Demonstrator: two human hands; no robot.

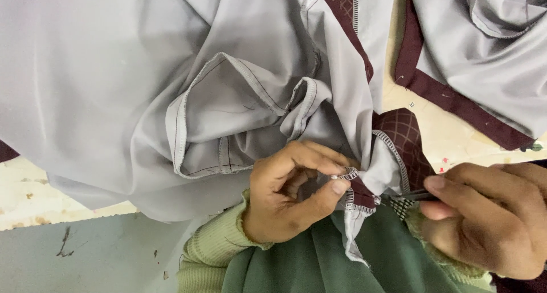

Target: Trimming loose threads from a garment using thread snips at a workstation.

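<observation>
1. Left hand [290, 193]: thumb and forefinger pinch the overlocked maroon seam edge [358, 191] of the grey garment [114, 82], low centre, over green fabric [319, 259].
2. Right hand [490, 216]: clenched around a small dark metal tool [411, 196], tip at that seam.
3. Behind: second grey piece with maroon trim [456, 108], top right on the worn table [450, 142].

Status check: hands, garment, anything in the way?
Left hand pinching grey garment seam edge. Right hand holding small dark tool at seam. Nothing blocking.
</observation>
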